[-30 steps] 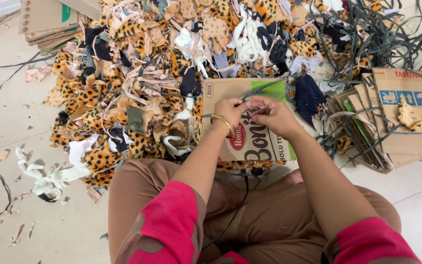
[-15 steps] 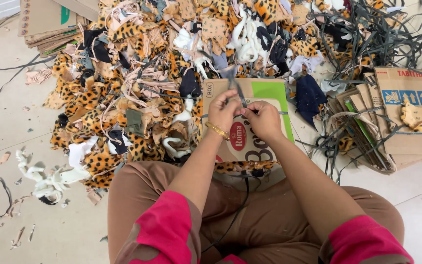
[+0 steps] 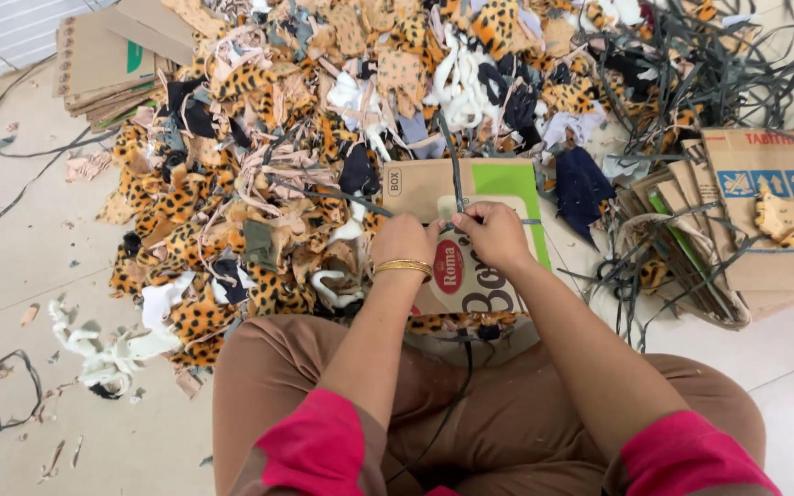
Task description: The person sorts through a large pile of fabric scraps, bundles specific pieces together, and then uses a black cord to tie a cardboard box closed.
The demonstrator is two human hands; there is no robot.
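Above the flattened cardboard box [image 3: 434, 188], a dark strap [image 3: 453, 170], running straight away from the person, is pinched by closed fingers of left hand [image 3: 403, 241] and right hand [image 3: 493, 234], equally near.

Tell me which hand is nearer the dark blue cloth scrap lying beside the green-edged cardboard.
Right. The right hand sits on the flattened cardboard, just left of the dark blue scrap. The left hand lies farther left, beyond the right hand.

The left hand [image 3: 403, 243] and right hand [image 3: 496, 236] hide where the dark strap [image 3: 453, 170] meets the flat cardboard [image 3: 415, 188]. The fingers' grip is not clear. The fabric scrap pile [image 3: 323, 119] is cut by the top edge.
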